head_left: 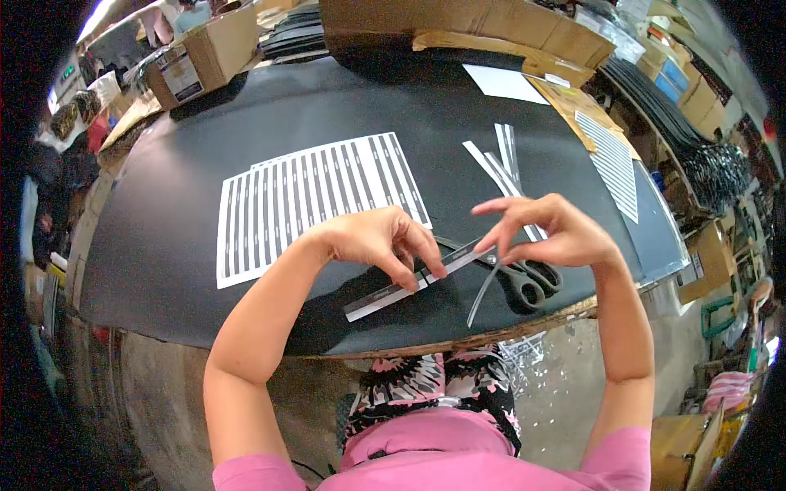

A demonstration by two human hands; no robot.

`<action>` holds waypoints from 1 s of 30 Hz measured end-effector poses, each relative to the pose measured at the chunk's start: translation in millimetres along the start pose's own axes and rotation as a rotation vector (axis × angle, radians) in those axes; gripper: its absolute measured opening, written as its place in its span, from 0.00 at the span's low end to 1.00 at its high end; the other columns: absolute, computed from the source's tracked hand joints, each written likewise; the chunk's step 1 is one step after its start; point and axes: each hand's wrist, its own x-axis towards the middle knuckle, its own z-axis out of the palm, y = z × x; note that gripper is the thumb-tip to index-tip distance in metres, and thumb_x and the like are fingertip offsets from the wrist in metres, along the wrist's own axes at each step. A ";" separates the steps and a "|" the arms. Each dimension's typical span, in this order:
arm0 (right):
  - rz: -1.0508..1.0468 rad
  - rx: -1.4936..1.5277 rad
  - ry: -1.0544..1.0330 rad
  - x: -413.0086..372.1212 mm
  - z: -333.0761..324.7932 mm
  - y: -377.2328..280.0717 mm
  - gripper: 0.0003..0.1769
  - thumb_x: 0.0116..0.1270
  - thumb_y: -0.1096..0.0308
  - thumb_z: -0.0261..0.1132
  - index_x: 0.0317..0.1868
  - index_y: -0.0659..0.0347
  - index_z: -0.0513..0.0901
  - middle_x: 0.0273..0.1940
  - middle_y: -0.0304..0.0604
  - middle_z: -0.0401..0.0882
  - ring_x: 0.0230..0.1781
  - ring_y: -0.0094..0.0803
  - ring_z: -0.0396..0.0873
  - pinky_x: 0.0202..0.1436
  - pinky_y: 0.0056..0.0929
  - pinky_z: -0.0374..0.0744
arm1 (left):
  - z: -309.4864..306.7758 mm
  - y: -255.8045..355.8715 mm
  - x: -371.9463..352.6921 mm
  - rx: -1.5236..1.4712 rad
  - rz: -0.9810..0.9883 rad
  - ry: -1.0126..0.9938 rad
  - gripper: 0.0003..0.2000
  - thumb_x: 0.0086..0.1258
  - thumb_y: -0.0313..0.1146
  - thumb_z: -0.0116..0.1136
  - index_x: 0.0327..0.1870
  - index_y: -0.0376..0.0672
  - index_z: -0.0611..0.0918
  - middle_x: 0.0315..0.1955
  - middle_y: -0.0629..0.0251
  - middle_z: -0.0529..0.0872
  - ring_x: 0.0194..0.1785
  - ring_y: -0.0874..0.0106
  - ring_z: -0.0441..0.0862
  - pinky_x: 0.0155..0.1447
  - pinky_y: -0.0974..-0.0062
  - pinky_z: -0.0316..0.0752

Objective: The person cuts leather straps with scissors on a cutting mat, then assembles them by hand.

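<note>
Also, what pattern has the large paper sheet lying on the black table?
The large paper sheet shows white and dark parallel stripes, best seen in the head view.

No readable text anywhere

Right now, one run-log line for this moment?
left hand: pinches label strip | right hand: pinches its other end | scissors: on table below right hand | label sheet: flat
</note>
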 end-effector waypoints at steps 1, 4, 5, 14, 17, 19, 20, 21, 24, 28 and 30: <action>-0.012 0.039 -0.015 3.9 6.0 7.9 0.03 0.57 0.75 0.69 0.29 0.64 0.82 0.39 0.46 0.88 0.45 0.33 0.84 0.69 0.44 0.68 | 1.0 1.4 -0.2 0.013 0.003 -0.005 0.18 0.53 0.25 0.73 0.48 0.38 0.86 0.46 0.62 0.85 0.45 0.75 0.82 0.47 0.79 0.80; 0.028 0.131 -0.071 11.4 13.0 22.9 0.06 0.62 0.72 0.68 0.34 0.66 0.82 0.35 0.43 0.86 0.42 0.29 0.83 0.55 0.31 0.76 | 3.8 6.0 0.3 0.071 -0.004 0.003 0.17 0.52 0.27 0.74 0.45 0.41 0.88 0.44 0.64 0.86 0.46 0.75 0.81 0.48 0.78 0.78; 0.071 0.208 -0.084 13.0 13.4 25.9 0.07 0.63 0.71 0.68 0.35 0.66 0.82 0.33 0.42 0.86 0.40 0.27 0.82 0.51 0.28 0.78 | 3.4 8.6 0.5 0.125 -0.008 0.007 0.17 0.52 0.28 0.74 0.45 0.42 0.88 0.44 0.63 0.87 0.46 0.75 0.81 0.48 0.77 0.78; 0.285 0.204 0.302 -41.2 -0.9 23.3 0.06 0.63 0.72 0.69 0.36 0.66 0.82 0.32 0.40 0.84 0.34 0.23 0.81 0.40 0.22 0.79 | 11.3 14.8 2.7 0.116 -0.006 0.149 0.16 0.52 0.26 0.72 0.45 0.40 0.88 0.48 0.62 0.86 0.40 0.79 0.82 0.46 0.81 0.77; 0.420 0.173 0.644 -88.4 -32.5 32.7 0.06 0.61 0.73 0.69 0.36 0.66 0.82 0.33 0.42 0.85 0.35 0.26 0.83 0.41 0.23 0.80 | 5.2 7.4 3.8 0.015 0.026 0.223 0.15 0.51 0.23 0.73 0.43 0.39 0.88 0.48 0.61 0.85 0.43 0.78 0.82 0.45 0.82 0.78; 0.473 0.102 0.816 -125.4 -52.3 46.4 0.06 0.61 0.74 0.69 0.35 0.66 0.82 0.32 0.43 0.85 0.34 0.26 0.83 0.40 0.24 0.80 | 3.8 7.3 4.1 0.033 0.020 0.253 0.14 0.51 0.22 0.73 0.41 0.38 0.88 0.48 0.61 0.85 0.41 0.77 0.83 0.45 0.81 0.78; 0.476 0.101 0.821 -144.1 -60.3 54.5 0.06 0.61 0.74 0.69 0.35 0.66 0.82 0.32 0.43 0.85 0.34 0.26 0.83 0.40 0.24 0.80 | 3.3 6.1 4.5 0.041 0.013 0.274 0.14 0.51 0.22 0.73 0.40 0.38 0.88 0.48 0.61 0.86 0.40 0.78 0.83 0.44 0.81 0.78; 0.544 0.100 0.875 -161.9 -67.6 63.1 0.06 0.61 0.74 0.69 0.35 0.66 0.82 0.31 0.43 0.85 0.33 0.26 0.83 0.39 0.23 0.79 | 3.4 5.3 5.5 0.049 0.007 0.295 0.13 0.51 0.21 0.73 0.39 0.38 0.88 0.47 0.61 0.86 0.39 0.78 0.83 0.44 0.80 0.78; 0.653 0.022 0.950 -186.3 -73.2 77.0 0.06 0.60 0.74 0.70 0.34 0.67 0.82 0.30 0.43 0.84 0.30 0.24 0.81 0.37 0.21 0.78 | 5.0 6.0 5.7 0.037 0.004 0.280 0.13 0.51 0.24 0.73 0.39 0.39 0.88 0.44 0.62 0.85 0.37 0.76 0.84 0.46 0.78 0.79; 0.612 -0.270 1.034 -177.8 -66.3 78.2 0.05 0.59 0.73 0.70 0.33 0.67 0.83 0.28 0.39 0.84 0.28 0.20 0.79 0.34 0.20 0.75 | 5.2 6.5 5.0 0.050 -0.021 0.283 0.14 0.51 0.26 0.74 0.40 0.39 0.88 0.41 0.64 0.84 0.36 0.74 0.85 0.46 0.77 0.79; 0.544 -0.220 0.977 -151.2 -53.8 70.4 0.05 0.59 0.73 0.70 0.33 0.66 0.83 0.28 0.38 0.83 0.28 0.19 0.78 0.33 0.20 0.74 | 4.9 7.0 3.2 0.047 -0.034 0.297 0.13 0.50 0.24 0.74 0.38 0.38 0.88 0.41 0.64 0.84 0.35 0.76 0.84 0.44 0.79 0.78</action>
